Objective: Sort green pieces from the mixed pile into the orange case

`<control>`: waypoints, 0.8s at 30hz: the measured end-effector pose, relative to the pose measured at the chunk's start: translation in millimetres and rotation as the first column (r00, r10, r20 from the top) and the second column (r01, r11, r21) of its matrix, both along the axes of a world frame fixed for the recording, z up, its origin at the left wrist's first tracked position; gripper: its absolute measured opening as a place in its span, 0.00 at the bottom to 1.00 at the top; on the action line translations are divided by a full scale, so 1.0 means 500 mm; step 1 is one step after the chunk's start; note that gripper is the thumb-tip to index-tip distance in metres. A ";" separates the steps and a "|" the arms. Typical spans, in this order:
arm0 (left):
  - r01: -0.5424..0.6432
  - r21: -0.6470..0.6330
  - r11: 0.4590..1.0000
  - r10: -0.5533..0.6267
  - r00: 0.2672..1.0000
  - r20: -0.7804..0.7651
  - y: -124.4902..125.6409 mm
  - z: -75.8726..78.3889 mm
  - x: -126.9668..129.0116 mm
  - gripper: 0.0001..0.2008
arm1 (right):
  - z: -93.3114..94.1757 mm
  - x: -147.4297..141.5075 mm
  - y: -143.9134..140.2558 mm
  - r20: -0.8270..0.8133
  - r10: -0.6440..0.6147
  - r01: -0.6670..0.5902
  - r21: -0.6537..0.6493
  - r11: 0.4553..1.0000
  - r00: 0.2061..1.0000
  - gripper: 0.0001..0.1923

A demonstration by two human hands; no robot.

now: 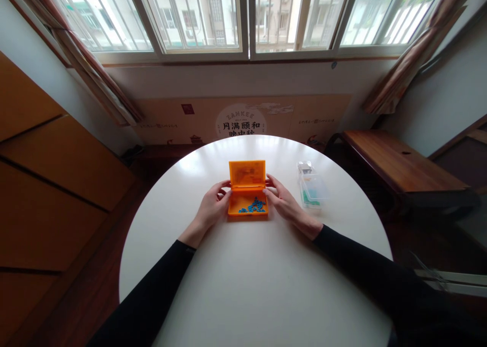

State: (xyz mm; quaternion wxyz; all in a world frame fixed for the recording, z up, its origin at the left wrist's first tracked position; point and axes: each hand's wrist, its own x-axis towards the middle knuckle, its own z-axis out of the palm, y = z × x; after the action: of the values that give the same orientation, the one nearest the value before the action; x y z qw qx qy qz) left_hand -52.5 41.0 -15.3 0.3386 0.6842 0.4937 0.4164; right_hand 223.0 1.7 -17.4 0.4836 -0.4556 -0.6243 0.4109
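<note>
Black-sleeved left hand (211, 208) touching box's left side | glossy orange plastic box (247, 201), hinged lid upright, small blue pieces (254, 205) inside, mid round white table (243, 276) | right hand (283, 201) touching right side | clear plastic case (312, 189) just right

At centre frame we see an orange box (247, 195), translucent, its lid printed with a faint pattern, holding small blue pieces (254, 205). It sits on a plain white table (251, 281). Right of it we see a clear case (312, 189) with green contents. Our sleeves (160, 291) are black. At upper centre, a tan board (243, 118) carries dark lettering on a white disc.
</note>
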 end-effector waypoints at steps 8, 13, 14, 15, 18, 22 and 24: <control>-0.015 -0.025 1.000 0.015 1.000 -0.013 -0.006 0.008 0.001 0.23 | 0.009 -0.001 -0.007 -0.022 -0.034 0.035 0.029 0.999 0.999 0.23; -0.004 -0.036 0.999 0.004 1.000 0.010 -0.009 0.009 -0.002 0.23 | 0.011 -0.005 -0.013 -0.057 -0.047 0.054 0.116 0.992 0.997 0.19; -0.011 -0.029 1.000 0.011 1.000 0.000 -0.010 0.010 -0.003 0.23 | 0.015 -0.005 -0.017 -0.046 -0.044 0.049 0.124 0.991 0.998 0.18; -0.020 -0.024 1.000 0.019 1.000 -0.013 -0.010 0.011 -0.005 0.23 | 0.019 -0.004 -0.021 -0.032 -0.044 0.048 0.131 0.990 0.999 0.18; -0.009 -0.049 0.999 0.008 0.999 -0.031 -0.009 0.013 -0.012 0.22 | 0.026 0.002 -0.030 0.006 -0.053 0.051 0.172 0.984 0.999 0.21; 0.055 -0.068 0.996 -0.055 0.998 0.008 0.000 0.010 -0.022 0.19 | 0.025 0.007 -0.028 0.070 -0.011 -0.001 0.176 0.984 0.998 0.23; 0.062 -0.072 0.996 -0.061 0.998 0.008 0.001 0.011 -0.024 0.20 | 0.024 0.007 -0.025 0.132 0.017 -0.039 0.164 0.986 0.991 0.22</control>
State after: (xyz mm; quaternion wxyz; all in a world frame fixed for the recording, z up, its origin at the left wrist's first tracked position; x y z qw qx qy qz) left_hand -64.5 41.6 -10.0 0.3773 0.6852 0.4860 0.3899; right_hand 226.6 -10.9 -5.3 0.4725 -0.4306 -0.6930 0.3335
